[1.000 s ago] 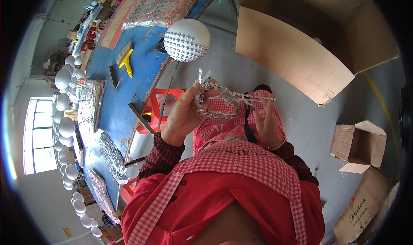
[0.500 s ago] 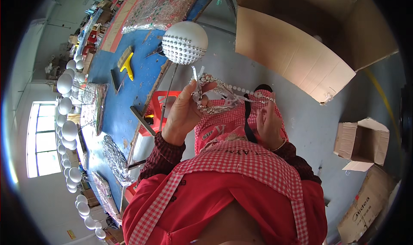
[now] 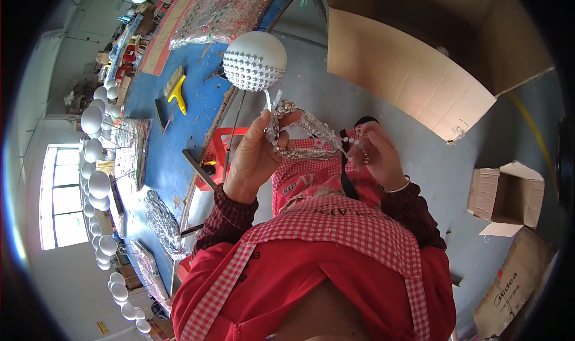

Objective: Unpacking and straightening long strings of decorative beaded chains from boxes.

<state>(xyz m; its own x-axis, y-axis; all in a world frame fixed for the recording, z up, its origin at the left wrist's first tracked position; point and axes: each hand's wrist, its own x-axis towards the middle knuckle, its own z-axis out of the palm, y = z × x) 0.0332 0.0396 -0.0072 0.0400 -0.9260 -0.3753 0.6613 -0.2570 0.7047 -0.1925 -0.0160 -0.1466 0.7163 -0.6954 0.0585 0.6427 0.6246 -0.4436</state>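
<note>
In the head view, a sparkly strip of little beads (image 3: 302, 138) is held up in the middle of the frame. The left hand (image 3: 254, 158) is closed on one end of the strip, with the fingers pinched around it. The right hand (image 3: 376, 155) is closed on the other end, right of the middle. Just above the left hand, a white ball (image 3: 254, 60) half covered with shiny studs is seen beside the blue worktop (image 3: 153, 137). A big open cardboard box (image 3: 419, 59) is seen at the upper right; its inside is dark. A small open box (image 3: 506, 197) is seen at the right edge.
</note>
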